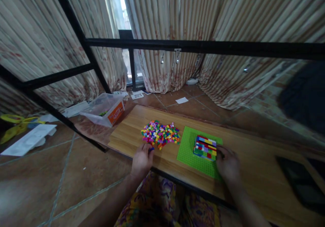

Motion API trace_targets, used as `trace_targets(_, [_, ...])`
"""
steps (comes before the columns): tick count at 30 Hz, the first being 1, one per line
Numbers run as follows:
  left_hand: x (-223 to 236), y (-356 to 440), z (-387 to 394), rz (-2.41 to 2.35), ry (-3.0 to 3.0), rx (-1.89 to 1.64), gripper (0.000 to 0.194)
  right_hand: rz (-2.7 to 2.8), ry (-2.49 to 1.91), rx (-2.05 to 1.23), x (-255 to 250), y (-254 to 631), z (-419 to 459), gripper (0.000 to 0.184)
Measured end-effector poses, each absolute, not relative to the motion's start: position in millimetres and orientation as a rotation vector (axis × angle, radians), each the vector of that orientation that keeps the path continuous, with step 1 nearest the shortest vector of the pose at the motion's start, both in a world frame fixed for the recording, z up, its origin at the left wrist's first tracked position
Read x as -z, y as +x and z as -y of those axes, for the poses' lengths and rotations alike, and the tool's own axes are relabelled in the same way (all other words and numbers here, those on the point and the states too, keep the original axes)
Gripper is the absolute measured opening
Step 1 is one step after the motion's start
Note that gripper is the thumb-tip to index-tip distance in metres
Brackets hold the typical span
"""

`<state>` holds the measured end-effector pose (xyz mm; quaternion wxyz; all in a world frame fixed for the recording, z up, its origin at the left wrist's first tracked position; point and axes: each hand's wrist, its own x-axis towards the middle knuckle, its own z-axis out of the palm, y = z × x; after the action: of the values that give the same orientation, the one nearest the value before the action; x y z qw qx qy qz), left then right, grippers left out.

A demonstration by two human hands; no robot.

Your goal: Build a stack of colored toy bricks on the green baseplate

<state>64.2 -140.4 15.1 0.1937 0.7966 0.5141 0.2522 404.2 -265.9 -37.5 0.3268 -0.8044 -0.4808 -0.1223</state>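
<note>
My left hand is closed, with a small blue toy brick at its fingertips. It is at the near edge of a loose heap of small multicoloured bricks on the wooden table. To the right lies a bright green studded baseplate. On it stands a low rectangular block of stacked bricks in red, yellow, white, blue and green. My right hand rests over the plate's right side, its curled fingers gripping the right end of the block. The fingertips are partly in shadow.
The wooden table has a dark flat device at its right. A clear plastic box with an orange label stands beyond the table's left end. Black metal bars cross in front of the curtains. White packaging lies on the floor.
</note>
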Motion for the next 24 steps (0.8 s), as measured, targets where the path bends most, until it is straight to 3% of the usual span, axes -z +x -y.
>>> trace_targets(10, [-32.3, 161.2, 162.6, -0.787, 2.037, -0.701, 0.011, 1.194, -2.062, 0.265, 31.2, 396.6, 261.9, 0.032])
trace_targets(24, [-32.5, 219.5, 151.2, -0.65, 2.189, -0.668, 0.015, 1.139, -2.069, 0.272, 30.3, 394.8, 259.9, 0.031])
